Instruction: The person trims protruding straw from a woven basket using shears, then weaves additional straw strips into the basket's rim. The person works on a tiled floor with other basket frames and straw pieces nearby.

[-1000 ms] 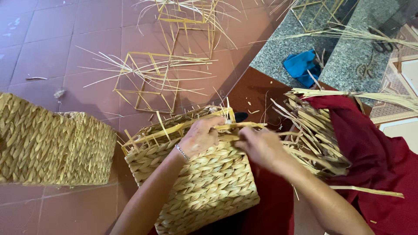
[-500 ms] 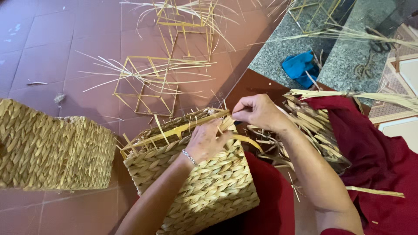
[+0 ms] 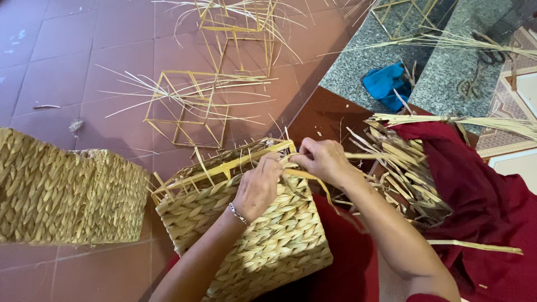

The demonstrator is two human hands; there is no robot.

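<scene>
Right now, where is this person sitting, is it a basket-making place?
Probably, yes: a home or small workshop floor used for basket weaving. Both hands, left hand and right hand, work on a half-woven basket. A finished basket sits nearby, and bare frames and straw lie on red tiles.

arms: bare, sleeveless | left wrist: thin silver bracelet (image 3: 239, 213) | clothing: dark red

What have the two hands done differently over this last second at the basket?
The right hand went from the basket's near side up to its far rim, then settled against the left hand, pinching a flat strand there. The left hand stayed on the rim. The finished basket and the floor frames kept their places.
</scene>
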